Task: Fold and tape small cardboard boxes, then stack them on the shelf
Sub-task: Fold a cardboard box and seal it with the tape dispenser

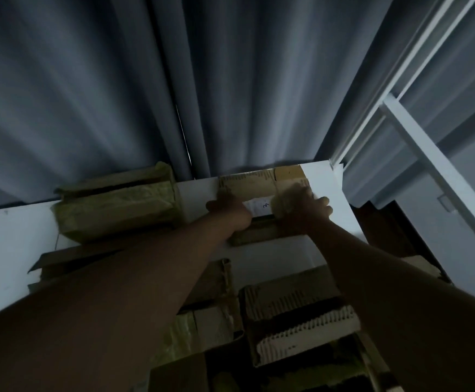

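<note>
From the head camera, you reach both arms up to the top of the white shelf [327, 222]. A small cardboard box [259, 183] sits there, at the far right end. Your left hand [229, 210] lies on the left part of the box. Your right hand [301, 207] lies on its right part. Both hands are blurry, so you cannot tell if the fingers curl around the box or just press on it. A bigger taped box [117, 207] sits to the left. More boxes [301, 321] sit lower, near you.
</note>
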